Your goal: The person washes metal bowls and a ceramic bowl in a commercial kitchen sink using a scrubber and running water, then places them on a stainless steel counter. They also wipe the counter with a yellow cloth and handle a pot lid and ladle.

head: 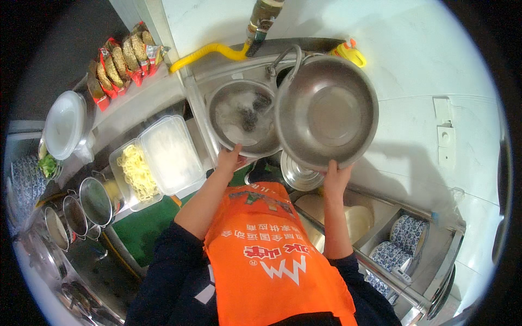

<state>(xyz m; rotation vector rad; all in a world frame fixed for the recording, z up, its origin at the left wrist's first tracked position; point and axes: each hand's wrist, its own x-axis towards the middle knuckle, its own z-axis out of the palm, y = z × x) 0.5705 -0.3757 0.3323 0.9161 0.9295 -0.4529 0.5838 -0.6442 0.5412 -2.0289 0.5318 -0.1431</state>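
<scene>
My left hand [232, 160] grips the near rim of a round stainless steel basin [261, 154], which holds liquid with pale and dark patches. My right hand [337, 176] holds the near rim of a larger, deeper metal basin [301, 136], thumb over the edge and fingers underneath. This larger basin is tilted, its inside facing me, and overlaps the smaller basin's right side. Behind them, a curved metal faucet [298, 65] rises at the steel sink [200, 91], partly hidden by the basins. Below the basins sits a round ringed metal lid or dish [301, 175].
At left stand a plastic tub of yellow noodles [138, 171], a white translucent container [171, 150] and several metal pots [96, 201]. Red packets of round seeded bread [118, 65] line the ledge. A yellow bottle [350, 54] stands behind; patterned bowls [391, 254] fill a rack at right.
</scene>
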